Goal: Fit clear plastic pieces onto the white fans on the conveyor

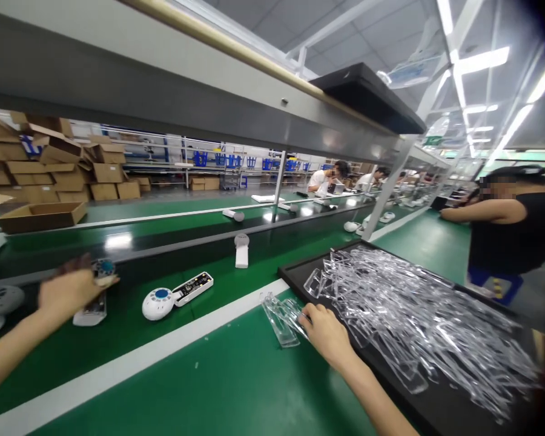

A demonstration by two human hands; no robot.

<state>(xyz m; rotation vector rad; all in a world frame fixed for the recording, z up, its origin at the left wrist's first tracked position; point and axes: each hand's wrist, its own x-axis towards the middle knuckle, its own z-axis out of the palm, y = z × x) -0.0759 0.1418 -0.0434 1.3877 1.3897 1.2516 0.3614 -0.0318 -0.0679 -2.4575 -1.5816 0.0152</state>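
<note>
My left hand (70, 290), slightly blurred, is closed on a white device (89, 316) with an open handle at the left of the green bench. Its fingers lie around the part between round head and handle. Near the tray's left corner, my right hand (324, 327) has its fingers on clear plastic pieces (281, 324) lying on the green surface. Another white device (158, 304), with a blue-dotted round head and a circuit board showing in its handle, lies between my hands. The black tray (295, 270) at the right holds a heap of clear plastic parts (404, 315).
A metal shelf beam (209, 91) crosses overhead, with a post (388, 188) behind the tray. More white devices (241, 251) lie farther back. Cardboard boxes (68, 175) are stacked at the left. A person in black (518, 224) sits at the right.
</note>
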